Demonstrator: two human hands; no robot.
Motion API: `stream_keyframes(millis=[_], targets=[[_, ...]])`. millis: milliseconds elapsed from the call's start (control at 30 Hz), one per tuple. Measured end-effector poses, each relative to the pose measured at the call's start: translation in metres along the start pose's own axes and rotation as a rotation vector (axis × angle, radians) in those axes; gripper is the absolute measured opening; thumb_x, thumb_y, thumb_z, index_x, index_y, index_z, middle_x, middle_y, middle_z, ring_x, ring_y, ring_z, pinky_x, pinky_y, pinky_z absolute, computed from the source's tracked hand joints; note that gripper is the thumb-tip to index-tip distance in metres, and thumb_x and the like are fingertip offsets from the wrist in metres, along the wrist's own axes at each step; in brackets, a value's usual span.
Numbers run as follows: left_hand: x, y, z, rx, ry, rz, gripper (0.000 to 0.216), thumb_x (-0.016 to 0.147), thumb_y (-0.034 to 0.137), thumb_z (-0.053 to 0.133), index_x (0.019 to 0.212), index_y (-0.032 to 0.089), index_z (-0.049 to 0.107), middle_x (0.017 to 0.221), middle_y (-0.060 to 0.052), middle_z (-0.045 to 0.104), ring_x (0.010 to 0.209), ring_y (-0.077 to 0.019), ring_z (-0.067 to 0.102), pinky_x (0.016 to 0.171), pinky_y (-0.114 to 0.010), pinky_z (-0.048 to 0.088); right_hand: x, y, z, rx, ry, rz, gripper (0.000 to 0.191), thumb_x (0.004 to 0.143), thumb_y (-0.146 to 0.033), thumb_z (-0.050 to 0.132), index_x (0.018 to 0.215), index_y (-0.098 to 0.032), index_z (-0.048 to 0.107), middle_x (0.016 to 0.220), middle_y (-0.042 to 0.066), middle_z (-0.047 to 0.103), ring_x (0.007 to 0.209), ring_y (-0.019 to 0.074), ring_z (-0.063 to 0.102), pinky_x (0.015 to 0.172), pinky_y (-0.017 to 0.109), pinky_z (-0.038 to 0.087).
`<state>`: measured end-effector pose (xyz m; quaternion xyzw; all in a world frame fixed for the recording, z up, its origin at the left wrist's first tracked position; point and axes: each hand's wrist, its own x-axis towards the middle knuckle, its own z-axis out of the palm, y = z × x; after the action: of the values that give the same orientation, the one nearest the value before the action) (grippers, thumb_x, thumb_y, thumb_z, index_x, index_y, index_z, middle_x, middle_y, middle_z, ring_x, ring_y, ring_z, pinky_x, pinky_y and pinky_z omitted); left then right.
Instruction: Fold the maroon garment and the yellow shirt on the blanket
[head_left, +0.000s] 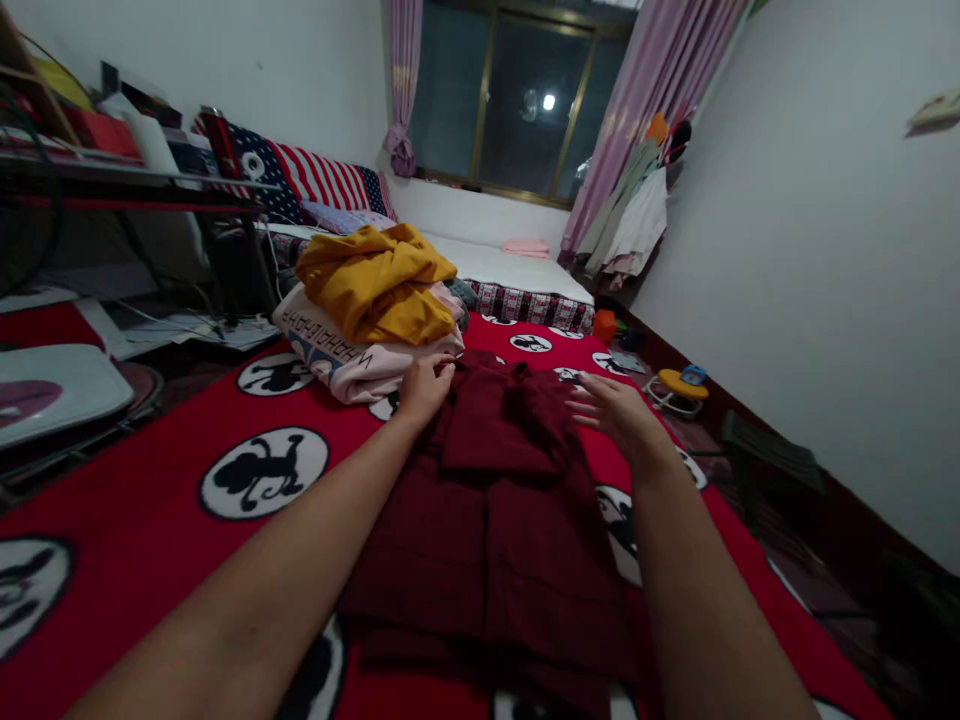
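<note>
Maroon cloth garment (540, 550) on red monkey-print blanket (172, 560), white-walled room (825, 200).
Left hand (426, 388) touches it, grip unclear; right hand (622, 410) beside, fingers apart.

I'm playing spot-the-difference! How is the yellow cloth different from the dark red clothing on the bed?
Colour: the yellow cloth is mustard yellow, while the dark red clothing is deep maroon.
Shape: the yellow cloth is bunched in a loose heap; the dark red clothing is mostly spread flat.
Place: the yellow cloth sits on the pale lettered clothing; the dark red clothing lies on the red blanket.
Both look plain, with no print showing.
</note>
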<state>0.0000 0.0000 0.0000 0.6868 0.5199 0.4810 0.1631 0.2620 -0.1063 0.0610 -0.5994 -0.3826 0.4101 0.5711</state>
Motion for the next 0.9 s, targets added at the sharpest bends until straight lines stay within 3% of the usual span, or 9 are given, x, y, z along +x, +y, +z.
stream_keyframes(millis=[100, 233, 300, 367, 467, 567, 733, 900], targets=[[0.001, -0.007, -0.001, -0.023, 0.007, -0.069, 0.027, 0.085, 0.021, 0.054, 0.103, 0.015, 0.073, 0.101, -0.009, 0.074, 0.093, -0.0212, 0.069, 0.086, -0.030, 0.052, -0.006, 0.002, 0.013, -0.234, -0.004, -0.092, 0.028, 0.069, -0.035, 0.078, 0.087, -0.015, 0.070, 0.078, 0.008, 0.071, 0.065, 0.0193, 0.066, 0.054, 0.028, 0.050], [-0.001, -0.010, -0.001, -0.004, 0.008, -0.081, 0.026, 0.083, 0.019, 0.055, 0.101, 0.017, 0.073, 0.101, -0.008, 0.075, 0.095, -0.0210, 0.068, 0.088, -0.030, 0.052, -0.010, 0.026, 0.035, -0.640, -0.133, -0.376, 0.046, 0.058, -0.036, 0.084, 0.099, -0.018, 0.072, 0.090, 0.008, 0.071, 0.082, 0.0238, 0.066, 0.071, 0.035, 0.051], [-0.002, -0.011, -0.002, 0.014, 0.004, -0.076, 0.026, 0.082, 0.019, 0.056, 0.101, 0.017, 0.073, 0.101, -0.008, 0.075, 0.096, -0.0214, 0.068, 0.089, -0.031, 0.051, -0.012, 0.039, 0.046, -0.868, -0.102, -0.519, 0.057, 0.054, -0.033, 0.086, 0.108, -0.022, 0.070, 0.101, 0.009, 0.069, 0.093, 0.0271, 0.064, 0.079, 0.038, 0.050], [-0.003, -0.012, -0.003, 0.033, 0.002, -0.069, 0.027, 0.080, 0.018, 0.056, 0.101, 0.018, 0.073, 0.101, -0.007, 0.075, 0.096, -0.0216, 0.068, 0.090, -0.031, 0.052, -0.012, 0.048, 0.052, -1.018, -0.022, -0.573, 0.049, 0.063, -0.028, 0.081, 0.111, -0.024, 0.069, 0.105, 0.011, 0.068, 0.096, 0.0286, 0.063, 0.081, 0.039, 0.049], [-0.003, -0.015, -0.004, 0.051, -0.007, -0.046, 0.029, 0.078, 0.016, 0.057, 0.102, 0.018, 0.073, 0.099, -0.007, 0.075, 0.094, -0.0214, 0.069, 0.088, -0.031, 0.052, -0.008, 0.047, 0.049, -0.981, 0.097, -0.615, 0.032, 0.077, -0.019, 0.062, 0.107, -0.023, 0.072, 0.105, 0.010, 0.070, 0.095, 0.0274, 0.064, 0.081, 0.039, 0.048], [-0.001, -0.019, -0.004, 0.006, -0.045, -0.014, 0.033, 0.077, 0.013, 0.056, 0.105, 0.015, 0.072, 0.099, -0.008, 0.075, 0.093, -0.0206, 0.069, 0.086, -0.029, 0.053, -0.003, 0.032, 0.034, -0.731, 0.143, -0.665, 0.032, 0.074, -0.017, 0.056, 0.098, -0.022, 0.074, 0.097, 0.006, 0.073, 0.088, 0.0236, 0.065, 0.079, 0.036, 0.049], [0.003, -0.022, 0.001, -0.024, -0.121, 0.011, 0.043, 0.076, 0.004, 0.051, 0.114, 0.014, 0.069, 0.107, -0.007, 0.073, 0.099, -0.0170, 0.068, 0.091, -0.026, 0.051, -0.010, 0.007, 0.019, -0.623, -0.280, -0.400, 0.027, 0.062, -0.015, 0.053, 0.075, -0.018, 0.077, 0.072, 0.003, 0.073, 0.068, 0.0182, 0.063, 0.063, 0.027, 0.048], [-0.004, -0.019, 0.004, 0.050, -0.079, -0.027, 0.043, 0.076, 0.004, 0.057, 0.117, 0.013, 0.067, 0.108, -0.011, 0.071, 0.101, -0.0229, 0.066, 0.095, -0.034, 0.050, -0.011, 0.008, 0.049, -0.682, -0.052, -0.566, 0.025, 0.071, -0.021, 0.055, 0.083, -0.017, 0.077, 0.079, 0.004, 0.074, 0.072, 0.0184, 0.065, 0.069, 0.028, 0.050]])
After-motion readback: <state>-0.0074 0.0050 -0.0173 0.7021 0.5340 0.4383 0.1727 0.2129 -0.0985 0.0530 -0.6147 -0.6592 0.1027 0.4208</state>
